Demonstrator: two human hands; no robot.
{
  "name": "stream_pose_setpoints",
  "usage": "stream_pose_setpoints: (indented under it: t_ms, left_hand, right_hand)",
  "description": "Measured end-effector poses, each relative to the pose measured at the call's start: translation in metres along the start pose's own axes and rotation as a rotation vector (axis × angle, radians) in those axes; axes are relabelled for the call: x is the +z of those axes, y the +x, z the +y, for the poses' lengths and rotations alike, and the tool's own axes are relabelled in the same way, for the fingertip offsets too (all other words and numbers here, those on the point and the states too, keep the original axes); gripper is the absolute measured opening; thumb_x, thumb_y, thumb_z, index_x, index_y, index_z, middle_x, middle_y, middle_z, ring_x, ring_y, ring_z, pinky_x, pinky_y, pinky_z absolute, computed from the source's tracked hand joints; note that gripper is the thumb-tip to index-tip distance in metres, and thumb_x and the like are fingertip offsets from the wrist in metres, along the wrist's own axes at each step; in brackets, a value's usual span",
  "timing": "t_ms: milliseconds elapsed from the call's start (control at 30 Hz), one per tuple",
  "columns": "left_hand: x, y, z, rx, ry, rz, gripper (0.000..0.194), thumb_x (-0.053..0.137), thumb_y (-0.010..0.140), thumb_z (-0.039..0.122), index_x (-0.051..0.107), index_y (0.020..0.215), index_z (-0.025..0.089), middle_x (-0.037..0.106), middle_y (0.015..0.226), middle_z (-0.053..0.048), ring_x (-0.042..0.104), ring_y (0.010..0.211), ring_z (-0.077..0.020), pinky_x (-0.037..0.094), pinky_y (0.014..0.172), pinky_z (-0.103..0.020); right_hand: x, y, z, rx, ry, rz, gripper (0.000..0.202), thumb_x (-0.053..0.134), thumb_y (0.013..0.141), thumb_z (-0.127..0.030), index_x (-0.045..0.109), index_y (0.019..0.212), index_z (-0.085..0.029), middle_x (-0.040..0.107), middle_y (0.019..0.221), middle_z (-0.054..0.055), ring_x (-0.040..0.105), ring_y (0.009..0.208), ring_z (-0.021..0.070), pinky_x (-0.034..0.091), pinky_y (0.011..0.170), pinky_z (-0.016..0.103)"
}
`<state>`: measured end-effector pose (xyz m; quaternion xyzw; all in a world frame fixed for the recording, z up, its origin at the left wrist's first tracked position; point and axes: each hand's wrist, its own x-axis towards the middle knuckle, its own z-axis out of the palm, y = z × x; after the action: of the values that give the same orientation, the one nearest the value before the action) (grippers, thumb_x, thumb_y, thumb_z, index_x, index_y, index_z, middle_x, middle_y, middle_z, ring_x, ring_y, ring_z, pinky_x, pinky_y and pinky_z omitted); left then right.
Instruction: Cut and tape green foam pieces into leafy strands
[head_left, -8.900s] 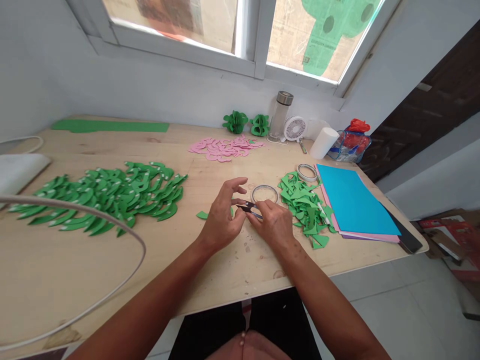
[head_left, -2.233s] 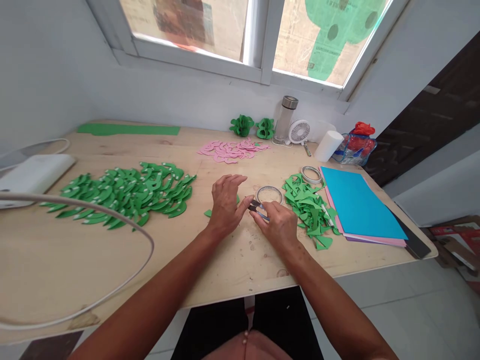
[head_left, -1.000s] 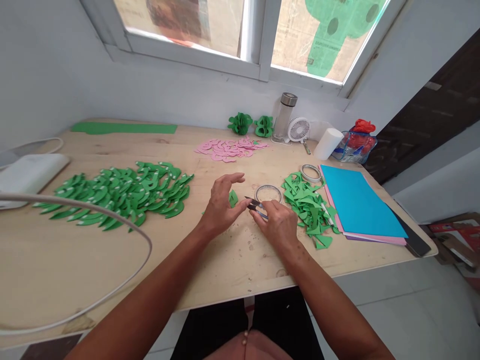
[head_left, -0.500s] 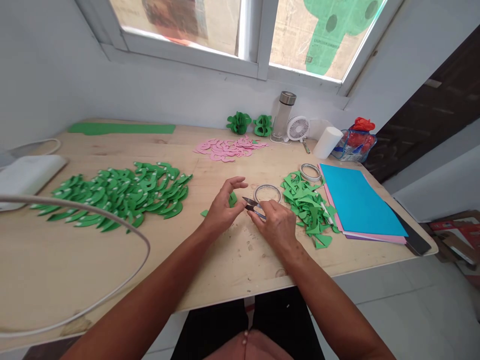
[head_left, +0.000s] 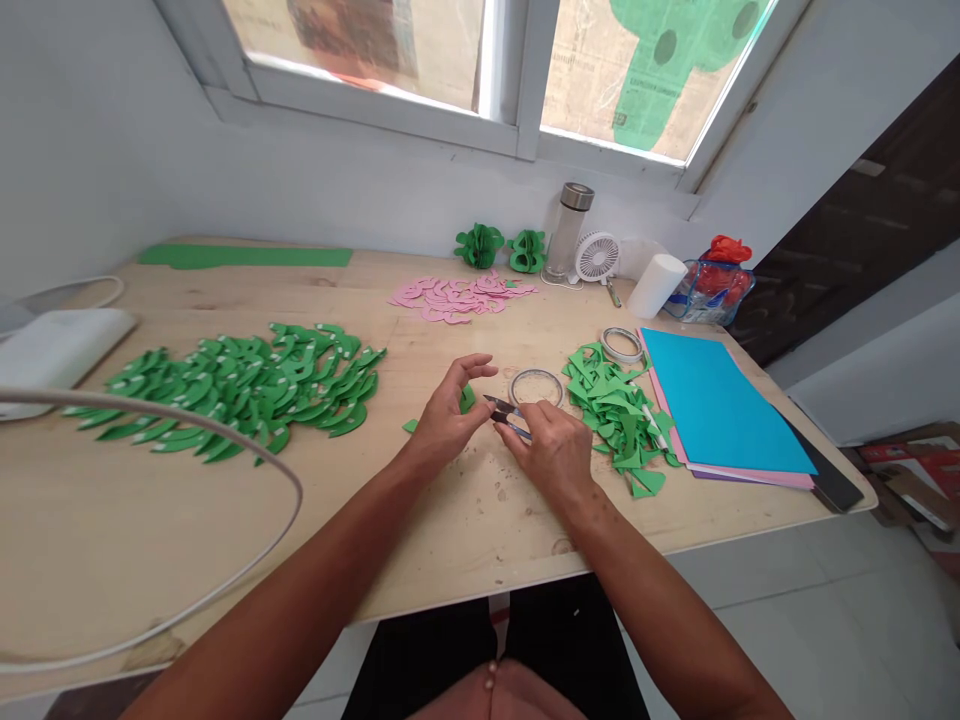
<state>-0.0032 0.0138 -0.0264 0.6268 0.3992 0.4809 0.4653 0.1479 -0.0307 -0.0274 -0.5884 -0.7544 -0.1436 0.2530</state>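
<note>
My right hand (head_left: pixel 553 440) is closed around small dark snips (head_left: pixel 504 408), whose blades point left. Just left of them is my left hand (head_left: pixel 450 405), its fingers apart and its thumb tip by the blades. A green paper piece (head_left: pixel 467 398) shows behind the left hand's fingers; whether they touch it I cannot tell. Another green scrap (head_left: pixel 409 426) lies left of that hand. Beyond the snips a tape roll (head_left: pixel 535 388) lies flat on the wooden table (head_left: pixel 450 540).
Green curved pieces (head_left: pixel 247 390) spread at the left, with a white cable (head_left: pixel 292 500) looping in front. Green scraps (head_left: pixel 622 410) and blue sheets (head_left: pixel 720 405) lie right. Pink pieces (head_left: pixel 457 297), a bottle (head_left: pixel 568 232) and a small fan (head_left: pixel 598 257) are at the back.
The whole view has shifted very slightly. Both hands and the snips keep practically the same pose.
</note>
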Motion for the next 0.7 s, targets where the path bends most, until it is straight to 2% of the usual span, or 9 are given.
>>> stream_pose_setpoints:
  t_ms: [100, 233, 567, 700]
  left_hand:
    - [-0.0012, -0.0002, 0.0018, -0.052, -0.071, -0.048, 0.047, 0.057, 0.076, 0.024, 0.043, 0.121, 0.023, 0.055, 0.123, -0.010, 0.061, 0.084, -0.0146, 0.049, 0.075, -0.031]
    - [-0.0030, 0.0001, 0.0030, -0.054, -0.070, -0.040, 0.047, 0.057, 0.077, 0.024, 0.044, 0.121, 0.023, 0.055, 0.125, -0.010, 0.060, 0.091, -0.0162, 0.047, 0.079, -0.031]
    - [-0.0017, 0.0000, 0.0027, -0.051, -0.070, -0.046, 0.047, 0.057, 0.076, 0.023, 0.044, 0.121, 0.024, 0.055, 0.124, -0.010, 0.060, 0.090, -0.0165, 0.047, 0.075, -0.030]
    - [-0.0024, -0.0001, 0.0039, -0.039, -0.062, -0.048, 0.047, 0.058, 0.076, 0.024, 0.045, 0.121, 0.024, 0.055, 0.124, -0.009, 0.059, 0.091, -0.0162, 0.047, 0.078, -0.032]
  right_hand:
    - [-0.0001, 0.0001, 0.0002, 0.000, 0.010, 0.011, 0.030, 0.052, 0.088, -0.045, 0.063, 0.079, -0.018, 0.066, 0.069, 0.004, 0.056, 0.060, 0.0146, 0.028, 0.054, 0.026]
    - [0.0005, 0.0000, 0.0008, 0.002, 0.015, 0.012, 0.028, 0.054, 0.086, -0.043, 0.063, 0.079, -0.018, 0.066, 0.070, 0.004, 0.057, 0.060, 0.0147, 0.028, 0.054, 0.027]
    - [-0.0008, 0.0005, 0.0002, 0.005, 0.013, 0.002, 0.028, 0.054, 0.087, -0.043, 0.062, 0.078, -0.019, 0.067, 0.070, 0.004, 0.058, 0.061, 0.0154, 0.028, 0.054, 0.027]
    - [-0.0011, 0.0000, -0.0006, 0.005, 0.014, 0.003, 0.029, 0.053, 0.087, -0.044, 0.062, 0.078, -0.019, 0.066, 0.069, 0.004, 0.058, 0.061, 0.0149, 0.028, 0.054, 0.027]
